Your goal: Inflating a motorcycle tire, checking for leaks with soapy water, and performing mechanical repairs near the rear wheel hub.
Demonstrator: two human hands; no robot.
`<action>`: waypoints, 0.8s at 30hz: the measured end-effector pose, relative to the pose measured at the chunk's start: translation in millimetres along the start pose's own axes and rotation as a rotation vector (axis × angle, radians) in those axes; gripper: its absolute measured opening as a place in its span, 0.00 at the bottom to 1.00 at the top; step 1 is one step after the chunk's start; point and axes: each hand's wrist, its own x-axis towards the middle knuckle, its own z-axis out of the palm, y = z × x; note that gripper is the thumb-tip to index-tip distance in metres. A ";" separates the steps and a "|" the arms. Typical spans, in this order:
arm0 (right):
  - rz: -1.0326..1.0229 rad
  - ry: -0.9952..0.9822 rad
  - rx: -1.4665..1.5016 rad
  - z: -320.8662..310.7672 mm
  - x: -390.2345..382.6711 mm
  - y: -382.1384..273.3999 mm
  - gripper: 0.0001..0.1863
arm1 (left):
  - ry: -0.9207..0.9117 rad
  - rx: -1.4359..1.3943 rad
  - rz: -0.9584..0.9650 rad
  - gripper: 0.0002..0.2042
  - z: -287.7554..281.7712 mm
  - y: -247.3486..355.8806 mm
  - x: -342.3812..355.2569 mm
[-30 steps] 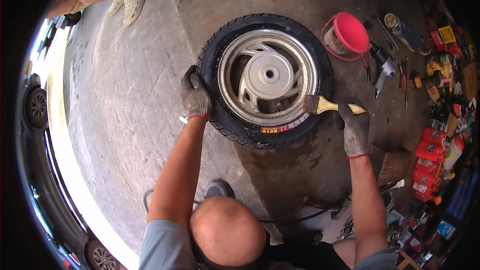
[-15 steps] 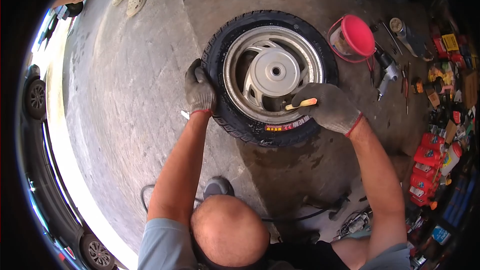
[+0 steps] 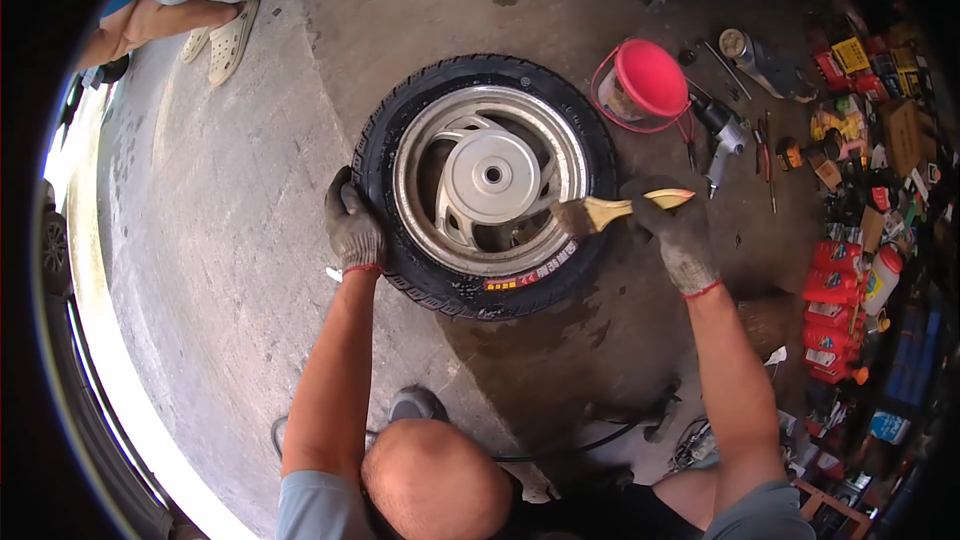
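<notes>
A black tyre (image 3: 590, 130) on a silver spoked rim (image 3: 492, 177) lies flat on the floor before me. My left hand (image 3: 354, 232), in a dark glove with a pale cuff, grips the tyre's left edge with its thumb against the side. A flat paintbrush (image 3: 612, 209) with a yellowish handle is held in my gloved right hand (image 3: 684, 240) at the right of the tyre. Its dark bristles are over the sidewall beside the rim; whether they touch, I cannot tell. Part of the sidewall looks wet, and a red and yellow label (image 3: 515, 282) is on its near side.
Beyond the tyre's right stand a pink bucket (image 3: 650, 80), an air impact wrench (image 3: 724, 137) and long thin tools. Red bottles (image 3: 832, 310) and boxes crowd the right side. A hose (image 3: 570, 448) runs near my knee. Another person's pale clogs (image 3: 232, 43) show at upper left.
My right hand has drawn the brush rightward, from over the rim to the tyre's right side, and its bristles now show. My left hand keeps its hold while the whole view has shifted.
</notes>
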 end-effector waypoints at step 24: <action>-0.492 0.397 -0.633 -84.9 166.3 -34.1 0.18 | 0.014 0.145 0.015 0.18 -3.4 4.0 0.5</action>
